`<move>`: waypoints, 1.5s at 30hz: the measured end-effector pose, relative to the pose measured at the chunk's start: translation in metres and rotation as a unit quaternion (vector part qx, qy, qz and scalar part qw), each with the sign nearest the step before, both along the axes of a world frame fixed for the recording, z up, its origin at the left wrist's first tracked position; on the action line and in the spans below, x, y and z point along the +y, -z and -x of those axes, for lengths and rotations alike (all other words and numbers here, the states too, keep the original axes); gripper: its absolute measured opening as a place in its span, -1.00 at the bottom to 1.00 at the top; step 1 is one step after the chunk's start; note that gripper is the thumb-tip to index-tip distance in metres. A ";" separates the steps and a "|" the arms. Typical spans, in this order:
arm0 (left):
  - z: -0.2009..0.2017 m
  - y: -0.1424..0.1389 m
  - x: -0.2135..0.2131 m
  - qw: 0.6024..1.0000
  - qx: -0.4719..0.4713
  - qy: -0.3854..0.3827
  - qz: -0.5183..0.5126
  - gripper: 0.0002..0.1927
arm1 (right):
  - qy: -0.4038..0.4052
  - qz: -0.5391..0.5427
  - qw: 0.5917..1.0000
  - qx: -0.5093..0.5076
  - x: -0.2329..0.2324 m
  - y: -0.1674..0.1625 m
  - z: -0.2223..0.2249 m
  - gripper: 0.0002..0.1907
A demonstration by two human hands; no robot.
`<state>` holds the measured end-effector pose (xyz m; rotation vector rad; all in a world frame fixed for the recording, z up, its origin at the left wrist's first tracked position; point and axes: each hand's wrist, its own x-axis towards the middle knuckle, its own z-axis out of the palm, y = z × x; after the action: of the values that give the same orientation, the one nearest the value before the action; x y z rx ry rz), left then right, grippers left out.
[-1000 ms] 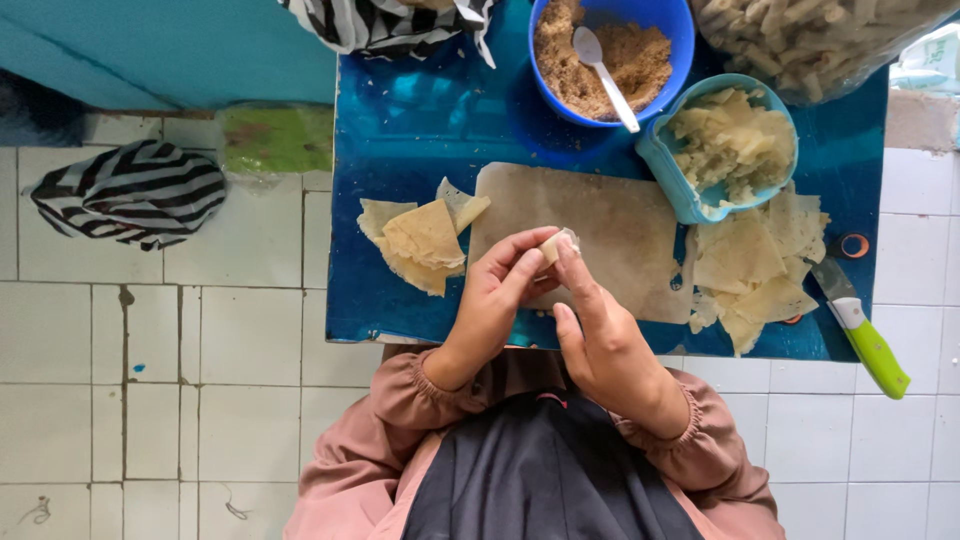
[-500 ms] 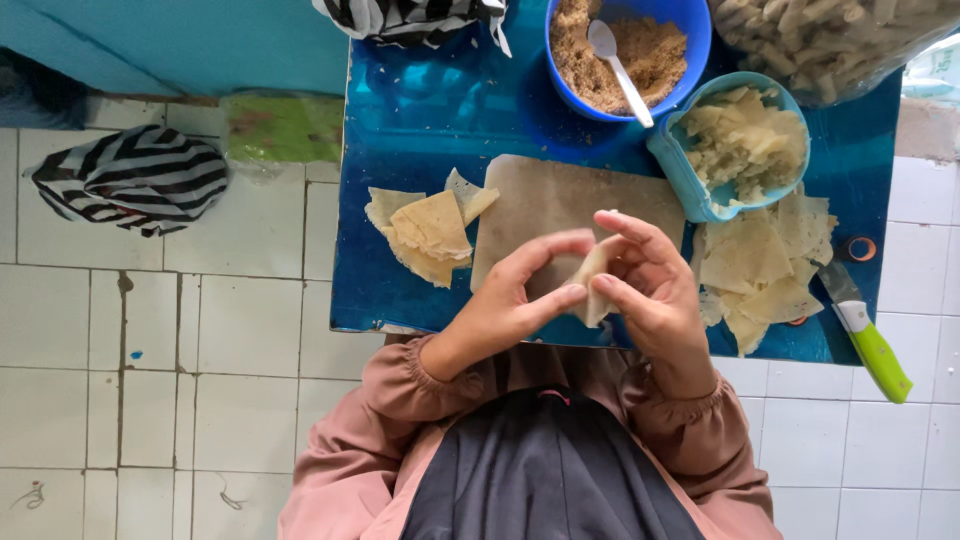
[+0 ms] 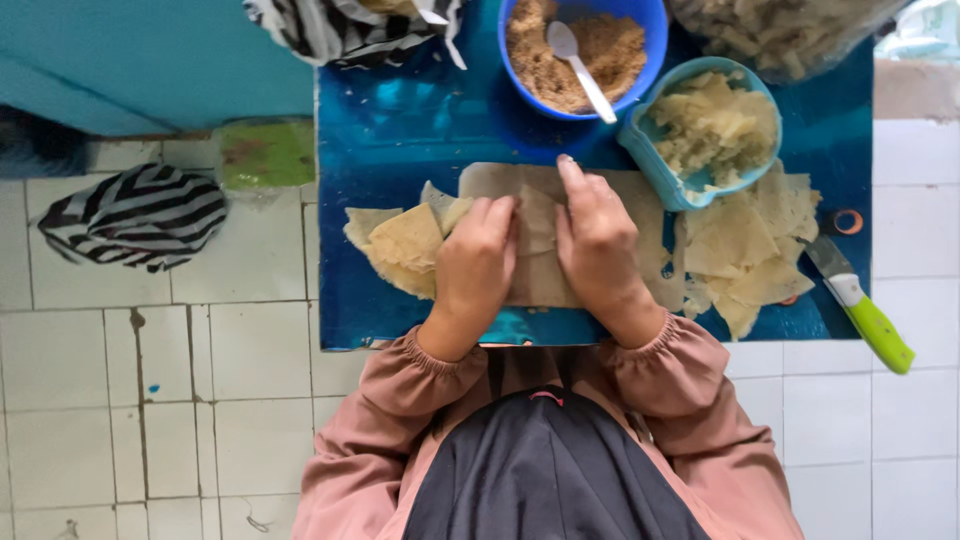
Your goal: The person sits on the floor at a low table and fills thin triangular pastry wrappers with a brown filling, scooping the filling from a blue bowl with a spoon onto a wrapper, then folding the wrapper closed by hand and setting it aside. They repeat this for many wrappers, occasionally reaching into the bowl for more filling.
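Now that my left hand (image 3: 478, 262) and right hand (image 3: 598, 245) came down, both press flat on the folded wrapper (image 3: 538, 250), so folding looks finished.

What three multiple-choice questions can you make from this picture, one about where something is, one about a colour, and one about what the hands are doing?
1. Where does the knife lie?
A. At the table's right edge
B. Inside the blue bowl
C. Under the left hand

2. What colour is the knife's handle?
A. Red
B. Black
C. Green

3. How are the hands placed?
A. Both raised above the table
B. Both pressed flat on a wrapper sheet on the board
C. One holding the spoon

Answers: 1 A, the knife rests on the blue table at its right edge, handle out over the tiles. 2 C, the handle is bright green. 3 B, the left hand and right hand lie palm down on the wrapper sheet over the board, while the spoon sits untouched in the blue bowl.
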<state>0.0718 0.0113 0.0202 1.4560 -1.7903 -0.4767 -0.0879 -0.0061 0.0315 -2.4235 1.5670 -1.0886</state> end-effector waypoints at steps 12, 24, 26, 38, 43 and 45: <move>0.002 -0.026 0.008 0.996 0.000 -0.021 0.081 -0.78 | 0.236 -0.044 0.969 -0.065 0.093 -0.013 0.118 -0.95; 0.044 -0.036 0.030 0.985 0.123 0.119 0.031 -0.81 | 0.237 -0.111 0.901 -0.347 0.111 0.013 0.192 -0.89; 0.051 -0.027 0.036 0.967 0.186 0.169 -0.045 -0.81 | 0.194 -0.092 0.884 -0.415 0.113 0.004 0.181 -0.91; 0.044 0.040 0.046 0.720 0.564 0.208 -0.346 -0.72 | -0.029 -0.094 0.978 -0.185 0.091 -0.030 0.056 -0.80; 0.013 0.028 0.050 0.812 0.479 0.175 -0.286 -0.78 | -0.036 -0.385 0.840 -0.380 0.061 -0.016 0.045 -0.73; -0.002 0.017 0.050 0.903 0.355 0.141 -0.195 -0.79 | -0.031 -0.393 0.848 -0.355 0.053 -0.009 0.036 -0.78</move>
<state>0.0738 0.0617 0.0034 1.0479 -1.3370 -1.3859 -0.1242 0.0465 0.0410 -1.3040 1.2801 -0.9041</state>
